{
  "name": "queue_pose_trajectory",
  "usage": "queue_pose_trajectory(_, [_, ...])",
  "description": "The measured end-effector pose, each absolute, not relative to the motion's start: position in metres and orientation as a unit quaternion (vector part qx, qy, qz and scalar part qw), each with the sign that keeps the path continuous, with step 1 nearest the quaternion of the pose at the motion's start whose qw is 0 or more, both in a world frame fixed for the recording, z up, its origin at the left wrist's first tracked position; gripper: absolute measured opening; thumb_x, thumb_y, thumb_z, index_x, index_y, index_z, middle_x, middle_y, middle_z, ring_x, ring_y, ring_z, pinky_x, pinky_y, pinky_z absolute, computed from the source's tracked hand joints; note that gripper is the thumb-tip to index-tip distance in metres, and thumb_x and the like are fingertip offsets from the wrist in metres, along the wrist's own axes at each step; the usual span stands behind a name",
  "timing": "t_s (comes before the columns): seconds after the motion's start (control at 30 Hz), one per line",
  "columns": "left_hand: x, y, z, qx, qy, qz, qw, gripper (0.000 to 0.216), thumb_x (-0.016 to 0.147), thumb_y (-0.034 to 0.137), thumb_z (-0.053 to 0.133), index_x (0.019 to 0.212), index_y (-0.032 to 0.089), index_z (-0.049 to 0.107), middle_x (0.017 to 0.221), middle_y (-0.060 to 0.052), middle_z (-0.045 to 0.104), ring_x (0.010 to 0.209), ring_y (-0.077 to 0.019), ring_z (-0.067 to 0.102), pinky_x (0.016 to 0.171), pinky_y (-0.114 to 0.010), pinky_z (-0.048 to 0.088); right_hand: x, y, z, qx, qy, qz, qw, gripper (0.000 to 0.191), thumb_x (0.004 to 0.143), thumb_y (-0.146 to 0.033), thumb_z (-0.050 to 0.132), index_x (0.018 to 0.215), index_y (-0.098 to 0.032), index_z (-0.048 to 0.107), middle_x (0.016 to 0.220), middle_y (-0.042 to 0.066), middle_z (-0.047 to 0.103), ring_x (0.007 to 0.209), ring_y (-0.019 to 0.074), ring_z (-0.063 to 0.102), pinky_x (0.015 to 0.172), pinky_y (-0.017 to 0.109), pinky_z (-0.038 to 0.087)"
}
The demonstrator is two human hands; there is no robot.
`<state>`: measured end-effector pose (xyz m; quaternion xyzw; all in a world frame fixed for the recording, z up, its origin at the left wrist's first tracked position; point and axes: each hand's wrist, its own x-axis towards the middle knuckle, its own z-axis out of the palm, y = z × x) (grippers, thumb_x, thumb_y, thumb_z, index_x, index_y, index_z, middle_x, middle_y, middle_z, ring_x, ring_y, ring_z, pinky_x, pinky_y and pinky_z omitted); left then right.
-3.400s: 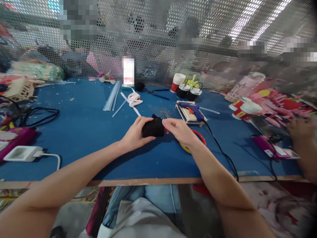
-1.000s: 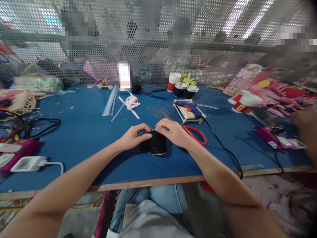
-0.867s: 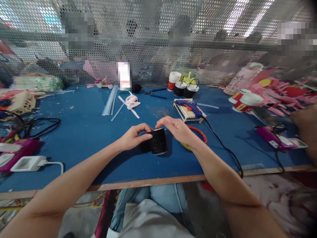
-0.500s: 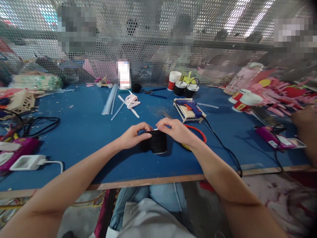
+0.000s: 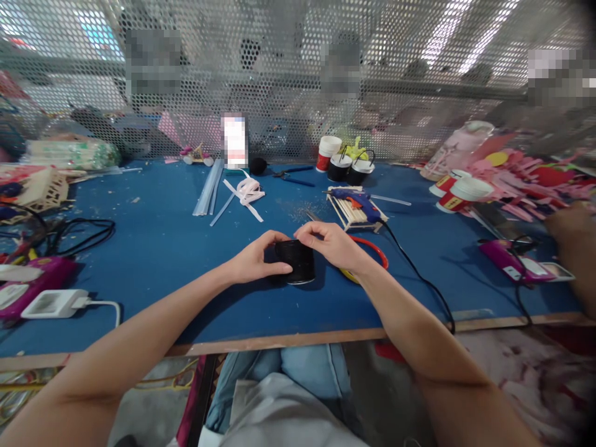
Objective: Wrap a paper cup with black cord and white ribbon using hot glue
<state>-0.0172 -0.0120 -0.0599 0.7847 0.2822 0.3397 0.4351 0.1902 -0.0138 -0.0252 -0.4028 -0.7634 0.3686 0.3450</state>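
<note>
A small cup wrapped in black cord (image 5: 300,261) stands on the blue table close to its front edge, with a pale rim showing at its base. My left hand (image 5: 261,257) grips its left side, thumb low in front and fingers over the top. Bent in a pinch, my right hand (image 5: 326,242) has its fingertips at the cup's upper edge; whether a strand lies between them I cannot tell. Just behind that hand, scissors (image 5: 313,216) show in part. A red and yellow ring-shaped thing (image 5: 375,248) is partly hidden by my right wrist.
A blue glue gun (image 5: 365,205) rests on a wooden stick rack, its cable crossing the table at right. Pliers (image 5: 293,174), pale strips (image 5: 208,189), a ribbon (image 5: 249,191) and several cups (image 5: 339,166) are further back. Another person's hand (image 5: 572,242) is at far right.
My left thumb has slid down the cup's front, and the left fingers have closed further around it. The cup has shifted slightly upward in view. My right hand stays nearly in place.
</note>
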Motion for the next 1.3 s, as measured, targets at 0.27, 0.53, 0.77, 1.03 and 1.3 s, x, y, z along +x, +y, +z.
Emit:
queue_pose_trajectory(0.27, [-0.02, -0.012, -0.058, 0.83, 0.291, 0.362, 0.309, 0.024, 0.075, 0.033, 0.068, 0.079, 0.016, 0.051, 0.115, -0.012, 0.049, 0.112, -0.0233, 0.049, 0.098, -0.042, 0.038, 0.191, -0.015, -0.024, -0.339, -0.825, 0.257, 0.373, 0.022, 0.09, -0.032, 0.045, 0.081, -0.018, 0.06, 0.091, 0.007, 0.063, 0.093, 0.0165, 0.058, 0.086, 0.033, 0.044])
queue_pose_trajectory(0.53, [-0.014, -0.019, -0.056, 0.837, 0.288, 0.385, 0.26, 0.031, 0.072, 0.037, 0.07, 0.087, 0.016, 0.051, 0.112, -0.013, 0.049, 0.109, -0.0245, 0.049, 0.093, -0.04, 0.043, 0.177, -0.026, -0.027, -0.326, -0.851, 0.172, 0.374, 0.01, 0.087, -0.025, 0.053, 0.08, -0.02, 0.058, 0.084, 0.005, 0.063, 0.089, 0.0169, 0.057, 0.08, 0.033, 0.046])
queue_pose_trajectory(0.77, [-0.016, -0.016, -0.06, 0.748, 0.307, 0.355, 0.47, 0.083, 0.069, 0.043, 0.072, 0.136, 0.021, 0.029, 0.119, -0.012, 0.054, 0.106, -0.0266, 0.055, 0.091, -0.042, 0.044, 0.178, -0.028, -0.027, -0.365, -0.767, 0.284, 0.445, 0.015, 0.087, -0.028, 0.053, 0.076, -0.019, 0.057, 0.09, 0.005, 0.061, 0.089, 0.0149, 0.058, 0.085, 0.032, 0.044])
queue_pose_trajectory(1.03, [-0.022, -0.014, -0.05, 0.576, 0.232, 0.339, 0.707, 0.06, 0.071, 0.055, 0.065, 0.118, 0.018, 0.057, 0.114, -0.01, 0.062, 0.112, -0.0293, 0.055, 0.09, -0.036, 0.044, 0.179, -0.026, -0.026, -0.247, -0.752, 0.333, 0.512, 0.017, 0.089, -0.029, 0.05, 0.076, -0.021, 0.056, 0.081, 0.002, 0.06, 0.094, 0.0166, 0.058, 0.088, 0.036, 0.045])
queue_pose_trajectory(1.3, [-0.023, -0.012, -0.046, 0.571, 0.299, 0.408, 0.647, 0.061, 0.055, 0.045, 0.08, 0.104, 0.017, 0.056, 0.097, -0.005, 0.063, 0.089, -0.0199, 0.059, 0.074, -0.026, 0.045, 0.177, -0.022, -0.027, -0.311, -0.786, 0.239, 0.478, 0.019, 0.09, -0.032, 0.046, 0.098, -0.022, 0.061, 0.106, 0.007, 0.064, 0.103, 0.0166, 0.057, 0.092, 0.036, 0.044])
